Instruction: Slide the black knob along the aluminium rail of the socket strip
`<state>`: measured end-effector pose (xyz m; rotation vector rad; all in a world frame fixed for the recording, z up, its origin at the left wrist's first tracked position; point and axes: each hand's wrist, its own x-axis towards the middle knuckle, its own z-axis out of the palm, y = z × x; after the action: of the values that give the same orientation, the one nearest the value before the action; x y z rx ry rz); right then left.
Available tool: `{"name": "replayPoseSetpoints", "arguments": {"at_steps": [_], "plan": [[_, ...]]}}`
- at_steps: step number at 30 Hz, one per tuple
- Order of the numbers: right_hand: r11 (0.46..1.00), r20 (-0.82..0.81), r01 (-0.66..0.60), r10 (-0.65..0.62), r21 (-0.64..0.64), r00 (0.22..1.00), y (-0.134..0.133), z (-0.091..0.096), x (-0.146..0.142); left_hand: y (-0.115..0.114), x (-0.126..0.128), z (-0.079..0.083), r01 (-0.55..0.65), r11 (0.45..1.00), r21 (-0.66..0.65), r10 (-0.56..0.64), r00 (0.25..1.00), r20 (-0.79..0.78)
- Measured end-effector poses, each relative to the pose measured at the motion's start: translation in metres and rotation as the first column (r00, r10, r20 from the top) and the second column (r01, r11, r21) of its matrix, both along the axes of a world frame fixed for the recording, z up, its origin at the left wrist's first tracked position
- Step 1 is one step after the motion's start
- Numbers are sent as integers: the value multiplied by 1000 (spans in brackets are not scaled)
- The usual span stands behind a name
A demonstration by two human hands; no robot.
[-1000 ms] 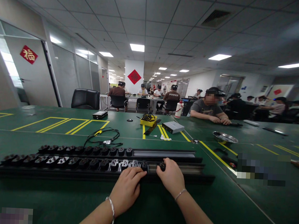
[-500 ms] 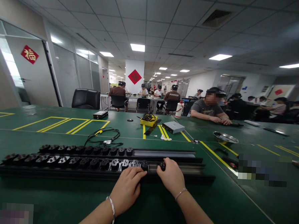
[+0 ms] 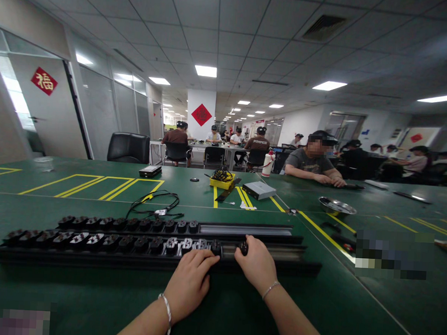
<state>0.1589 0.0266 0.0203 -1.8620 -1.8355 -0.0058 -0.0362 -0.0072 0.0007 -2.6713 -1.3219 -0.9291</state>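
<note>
Two long black rails lie across the green table in front of me. The near rail (image 3: pixel 91 257) carries a row of several small black socket modules (image 3: pixel 92 240); the far rail (image 3: pixel 242 230) has its own row on its left half. My left hand (image 3: pixel 189 283) rests on the near rail's front edge, fingers curled over it. My right hand (image 3: pixel 256 264) pinches a single black module (image 3: pixel 244 247) in the near rail's channel, just right of the row's end.
A black cable loop (image 3: pixel 156 206) lies behind the rails. Farther back are a yellow tray of cables (image 3: pixel 222 179), a grey box (image 3: pixel 259 190) and a metal dish (image 3: pixel 337 206). A person (image 3: pixel 311 162) sits at the far right; others work at distant tables.
</note>
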Motion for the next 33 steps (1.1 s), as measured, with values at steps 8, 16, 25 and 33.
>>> {"name": "replayPoseSetpoints", "arguments": {"at_steps": [8,16,25,33], "plan": [[1000,9,-9,9,2,1000,-2,3,3,0,0,-3,3,1000,-3,-3,1000,-6],[1000,18,-8,7,20,1000,-2,3,2,0,-1,0,-8,1000,4,8,1000,-19],[1000,23,10,-10,-2,1000,1,1,2,1,0,-3,-7,1000,10,7,1000,-13],[1000,12,7,-7,11,1000,1,-1,3,0,-1,0,-13,1000,-9,13,1000,-13]]}}
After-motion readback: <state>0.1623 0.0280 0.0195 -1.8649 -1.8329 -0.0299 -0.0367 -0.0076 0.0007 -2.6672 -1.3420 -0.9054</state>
